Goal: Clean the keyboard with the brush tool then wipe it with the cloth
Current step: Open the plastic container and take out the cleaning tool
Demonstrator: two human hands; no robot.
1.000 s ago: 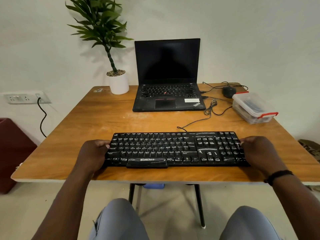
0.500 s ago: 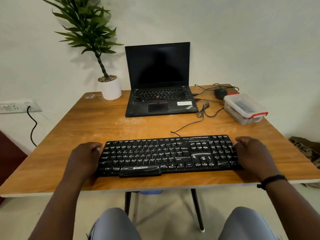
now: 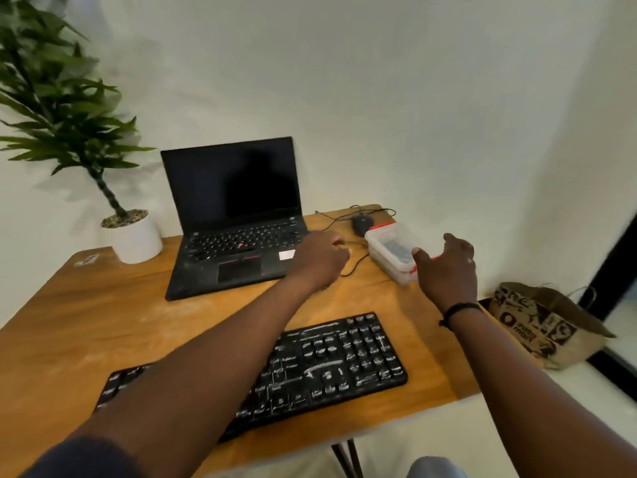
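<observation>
Just ahead of the spread, empty fingers of right hand (image 3: 446,267) and left hand (image 3: 319,258): lidded plastic box (image 3: 391,251), not yet touched. Both lifted off dusty keyboard (image 3: 310,367), now lying behind on tabletop (image 3: 69,332). Probably fetching brush; none visible.

Dim, soft indoor light; motion blur throughout (edges bend, wide-angle).

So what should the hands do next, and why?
Probably take hold of the clear plastic box with red clips and open it. Both the left hand and the right hand are open and reaching toward it, holding nothing, and the keyboard still looks dusty white.
</observation>
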